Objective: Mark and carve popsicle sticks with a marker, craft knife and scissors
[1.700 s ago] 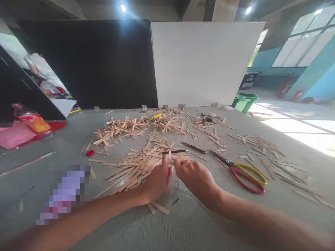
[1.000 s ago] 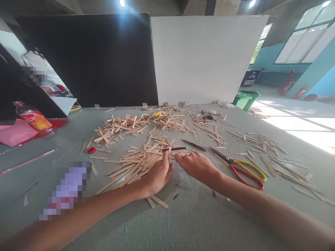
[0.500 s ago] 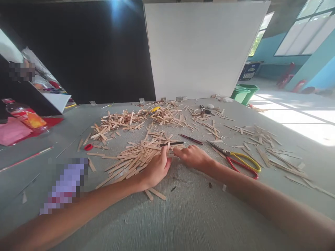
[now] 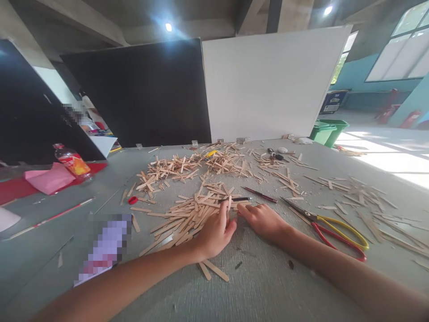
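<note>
The left hand (image 4: 216, 231) has its fingers closed on a wooden craft stick (image 4: 229, 204), which stands up from the grip at the near right edge of a loose pile of craft sticks (image 4: 194, 217) on the tabletop (image 4: 254, 290). The right hand (image 4: 264, 219) is just beside it, fingers curled; whether they grip anything I cannot tell. A black pen (image 4: 238, 199) lies just beyond the held stick, so a forward push could set it rolling. The stick looks thin and might crack or splinter if squeezed or bent hard. Dragging the left wrist could scatter the pile beside it. The scissors (image 4: 312, 217) lie right of the right hand, and a rightward sweep of that forearm could knock their handles.
</note>
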The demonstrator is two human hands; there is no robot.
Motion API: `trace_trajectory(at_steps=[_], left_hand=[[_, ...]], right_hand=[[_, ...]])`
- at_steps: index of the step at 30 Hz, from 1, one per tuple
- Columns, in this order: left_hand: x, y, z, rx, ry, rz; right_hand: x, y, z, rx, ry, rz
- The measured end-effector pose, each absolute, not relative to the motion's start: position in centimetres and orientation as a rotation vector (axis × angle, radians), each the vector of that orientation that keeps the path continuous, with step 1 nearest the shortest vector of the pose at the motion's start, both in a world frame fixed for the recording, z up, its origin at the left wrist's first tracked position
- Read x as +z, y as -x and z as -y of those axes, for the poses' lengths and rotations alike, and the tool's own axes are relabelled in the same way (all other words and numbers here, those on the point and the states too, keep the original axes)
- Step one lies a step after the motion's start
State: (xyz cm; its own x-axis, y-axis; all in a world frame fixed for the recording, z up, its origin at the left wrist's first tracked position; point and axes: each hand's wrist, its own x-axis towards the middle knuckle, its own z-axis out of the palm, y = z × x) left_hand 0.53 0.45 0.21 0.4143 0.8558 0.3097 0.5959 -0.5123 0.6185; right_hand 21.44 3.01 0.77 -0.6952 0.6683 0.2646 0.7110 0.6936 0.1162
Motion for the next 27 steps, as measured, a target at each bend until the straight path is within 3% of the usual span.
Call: trace_trajectory(at_steps=[27], left_hand=[[1.3, -0.5, -0.4, 0.837, -1.776, -1.135]], right_hand=[[-0.6, -22.0, -3.4, -0.235, 1.110, 2.596]])
